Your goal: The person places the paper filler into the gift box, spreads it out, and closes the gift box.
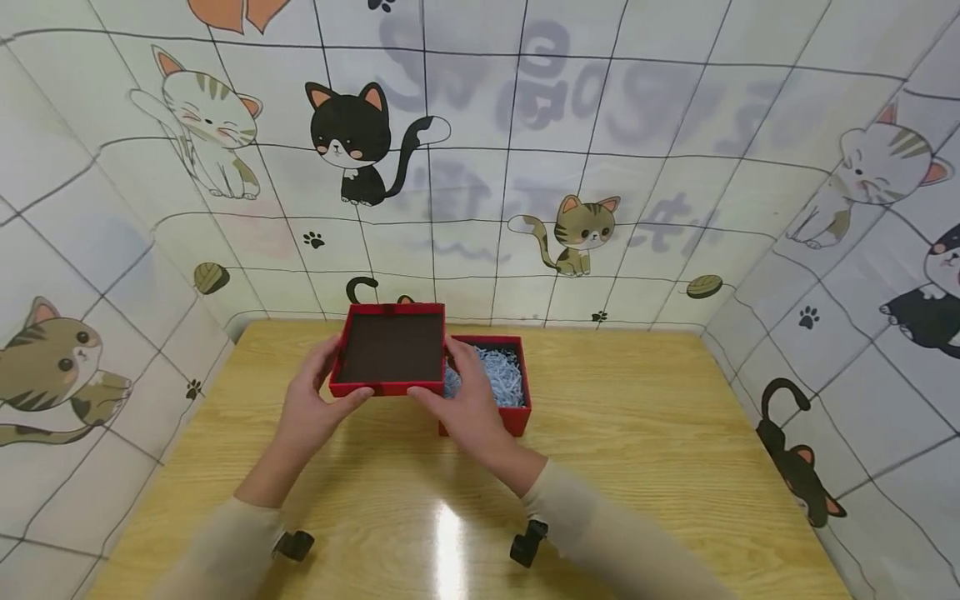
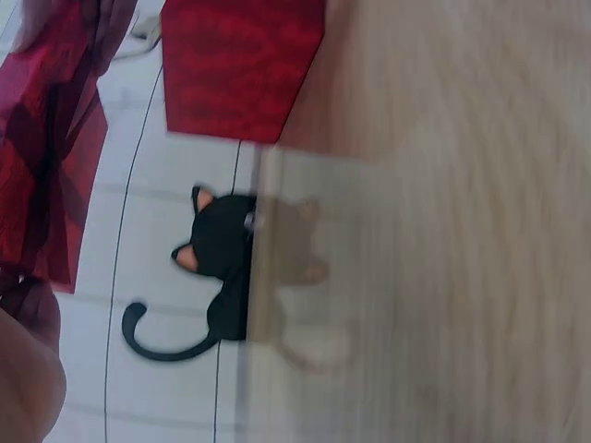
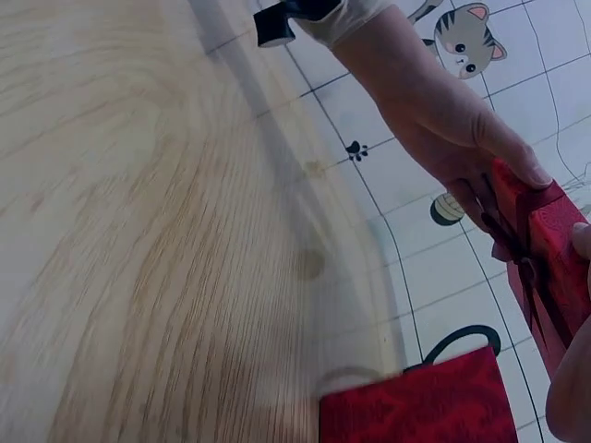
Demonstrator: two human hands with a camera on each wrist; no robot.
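Note:
Both hands hold a red box lid (image 1: 388, 348) up over the table, its dark inner side facing the head camera. My left hand (image 1: 318, 398) grips the left side, with the thumb at the near edge. On the opposite side, my right hand (image 1: 471, 402) grips the lid the same way. A dark ribbon (image 3: 528, 269) runs over the lid's outer face in the right wrist view. Partly behind the right hand stands the red box (image 1: 517, 422), uncovered, with light blue shredded paper (image 1: 504, 377) inside. The box's patterned wall (image 2: 235, 78) shows in the left wrist view.
The wooden table (image 1: 637, 433) has a pale cloth backdrop (image 1: 480, 192) printed with cats along its back and sides. Small black devices (image 1: 528, 543) are worn at both wrists.

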